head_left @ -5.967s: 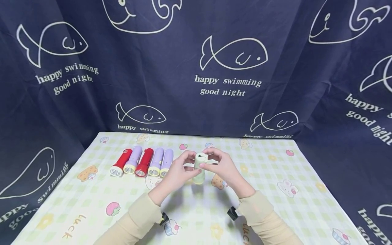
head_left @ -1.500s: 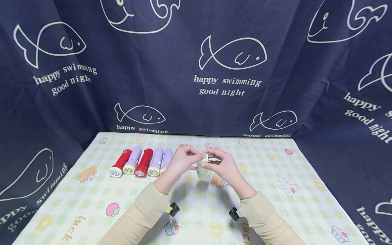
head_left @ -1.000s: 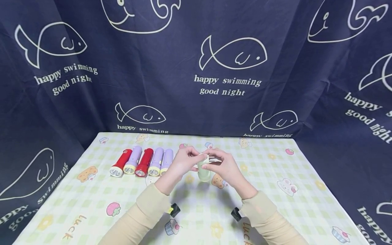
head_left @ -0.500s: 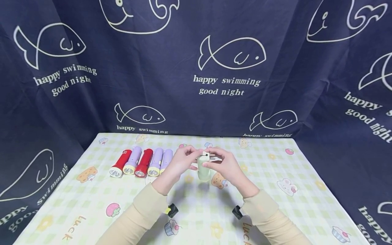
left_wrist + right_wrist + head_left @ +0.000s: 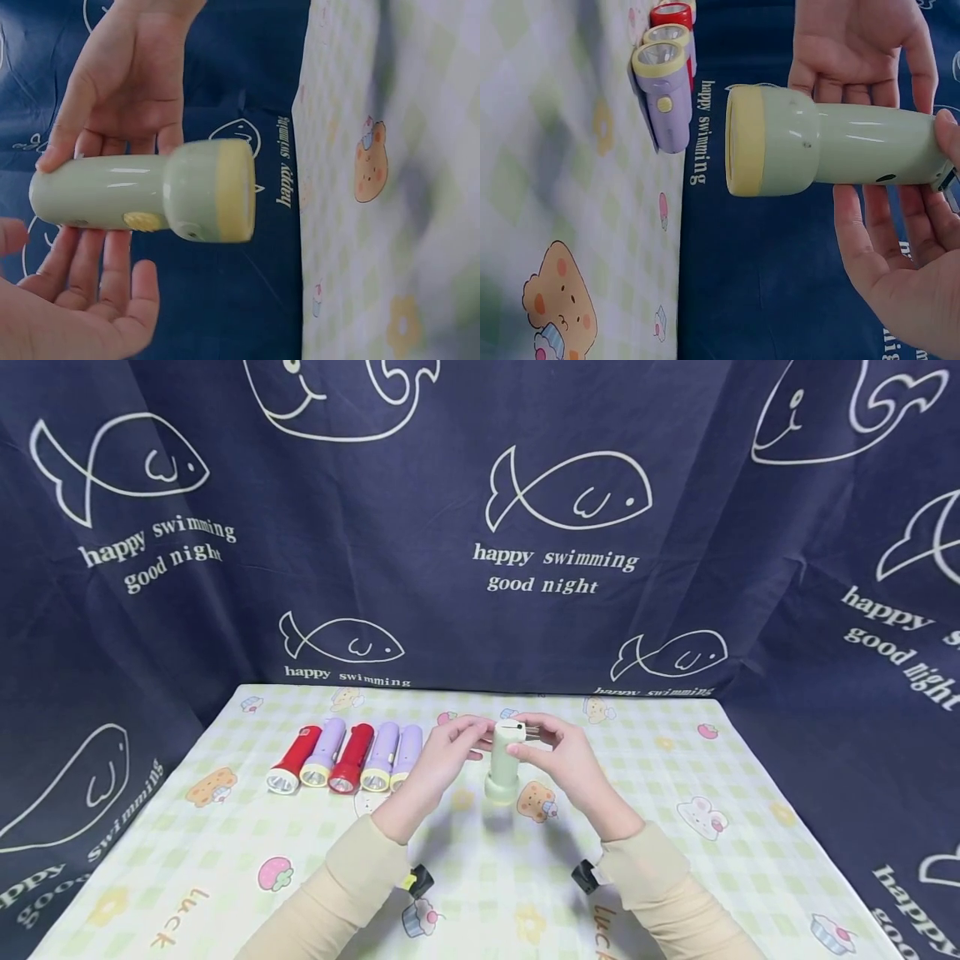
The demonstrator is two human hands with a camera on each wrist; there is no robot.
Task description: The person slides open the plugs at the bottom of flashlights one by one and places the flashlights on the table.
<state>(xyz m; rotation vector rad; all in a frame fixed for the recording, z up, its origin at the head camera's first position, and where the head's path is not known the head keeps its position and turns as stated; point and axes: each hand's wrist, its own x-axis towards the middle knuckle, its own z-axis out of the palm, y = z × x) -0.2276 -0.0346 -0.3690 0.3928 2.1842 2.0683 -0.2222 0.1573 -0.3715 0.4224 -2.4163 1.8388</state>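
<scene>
Your glossy green, yellow-rimmed flashlight (image 5: 142, 189) points head-down, your right hand (image 5: 564, 756) gripping it, your left hand (image 5: 444, 760) loose alongside.

Head view: from above table (image 5: 630, 868), facing forward and down, wide, reaching navy curtain (image 5: 427, 543). Left wrist view: close to green flashlight (image 5: 142, 184), facing curtain, turned sideways, table at picture's right. Right wrist view: similarly close, turned opposite way, table at left. All share green flashlight; head and right wrist also share flashlight row (image 5: 673, 88).
</scene>
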